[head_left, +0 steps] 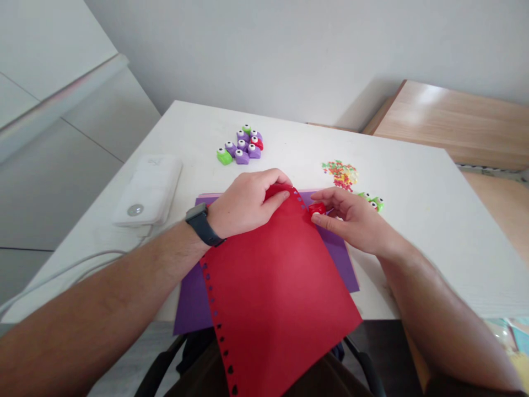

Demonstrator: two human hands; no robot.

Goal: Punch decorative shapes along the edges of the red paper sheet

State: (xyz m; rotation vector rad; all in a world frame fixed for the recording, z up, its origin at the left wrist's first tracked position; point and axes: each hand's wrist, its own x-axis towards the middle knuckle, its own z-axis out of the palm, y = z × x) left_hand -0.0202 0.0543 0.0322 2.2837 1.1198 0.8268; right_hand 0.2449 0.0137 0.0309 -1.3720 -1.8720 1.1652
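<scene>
Red paper (273, 298) has punched holes (209, 281) along edge until the red punch (317, 209), which right grip (351, 220) pinches; left grip (248, 201) presses paper.

You have no legible text anywhere in view. The white pad (147, 190) near the left edge of the table (413, 220) carries a small faint mark on its top, too blurred to read. The dark watch (200, 225) on your left wrist (219, 220) shows no readable display from this angle. You can make out no print on the red paper sheet (281, 298) or the red craft punch (317, 209).
</scene>
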